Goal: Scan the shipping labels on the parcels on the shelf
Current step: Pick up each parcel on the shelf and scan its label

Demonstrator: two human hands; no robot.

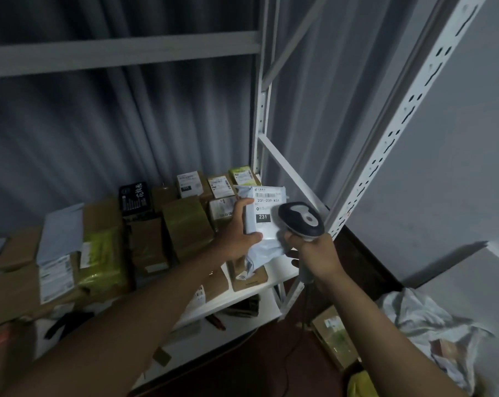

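Note:
My left hand [238, 229] grips a white poly-mailer parcel [266, 219] and holds it tilted above the right end of the white shelf [282, 275]. Its shipping label [268, 200] faces me, showing a barcode, "231-239-K01" and a black "231" box. My right hand [317, 255] is closed around the handle of a grey and white barcode scanner [302, 220], whose head sits right beside the parcel's lower right edge. A cable [304, 310] hangs down from the scanner.
Several cardboard boxes [185, 224], green bags [103, 262] and a black box [135, 197] with labels fill the shelf to the left. White perforated uprights [385, 133] frame the right side. More parcels [332, 336] and crumpled bags [431, 325] lie on the dark floor at lower right.

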